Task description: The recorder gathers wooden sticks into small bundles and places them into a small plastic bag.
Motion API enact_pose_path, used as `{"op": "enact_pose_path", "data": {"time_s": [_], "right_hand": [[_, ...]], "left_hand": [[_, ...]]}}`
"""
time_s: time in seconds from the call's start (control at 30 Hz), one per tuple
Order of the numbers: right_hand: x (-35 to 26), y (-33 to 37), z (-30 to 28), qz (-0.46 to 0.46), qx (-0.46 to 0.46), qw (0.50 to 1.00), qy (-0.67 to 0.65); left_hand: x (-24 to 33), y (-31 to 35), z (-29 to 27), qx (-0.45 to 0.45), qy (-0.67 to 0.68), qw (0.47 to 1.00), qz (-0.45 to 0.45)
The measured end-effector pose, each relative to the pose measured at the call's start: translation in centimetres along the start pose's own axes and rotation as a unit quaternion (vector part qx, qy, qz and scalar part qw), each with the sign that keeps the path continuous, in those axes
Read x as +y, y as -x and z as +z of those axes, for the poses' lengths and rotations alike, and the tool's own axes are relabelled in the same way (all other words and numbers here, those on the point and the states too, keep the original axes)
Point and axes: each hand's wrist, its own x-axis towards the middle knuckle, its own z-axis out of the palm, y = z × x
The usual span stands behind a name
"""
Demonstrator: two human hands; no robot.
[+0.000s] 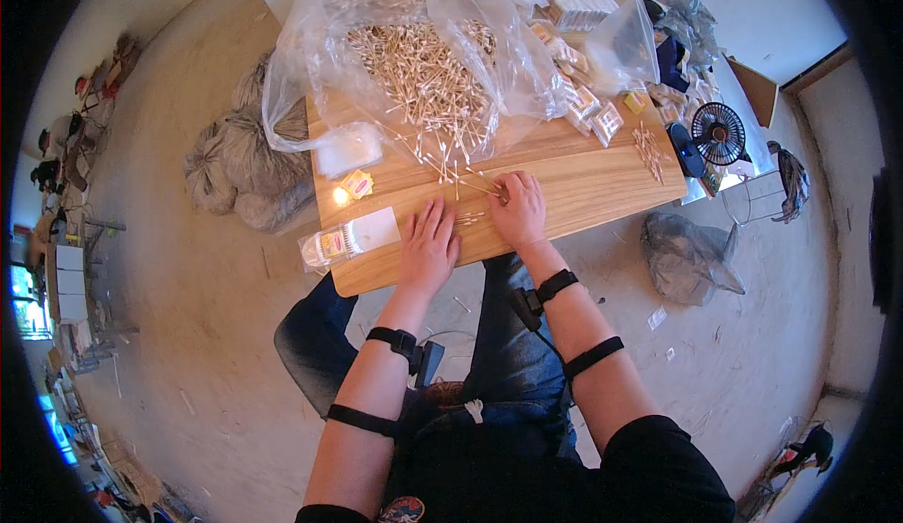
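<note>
Right hand, in the head view, curls its fingers narrow at the ends of loose swabs; whether it grips any, I cannot tell. Left hand lies flat, fingers extended. Between them, nearer the left, a few swabs lie roughly left-to-right; the swab heap sits beyond both.

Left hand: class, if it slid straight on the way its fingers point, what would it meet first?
The left hand would probably first meet the loose cotton swabs strewn on the table, though depth is unclear.
</note>
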Motion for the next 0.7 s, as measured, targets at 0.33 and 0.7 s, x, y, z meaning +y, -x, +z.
{"op": "enact_pose_path", "data": {"time_s": [0.33, 0.7], "right_hand": [[0.6, 0.3, 0.2, -0.007, -0.015, 1.0, -0.01], [-0.2, 1.1, -0.5, -0.031, -0.099, 0.994, -0.028]], "left_hand": [[-1.2, 0.6, -1.1, -0.004, 0.023, 0.999, 0.042], [-1.1, 0.6, -1.5, 0.001, 0.017, 1.0, 0.014]]}}
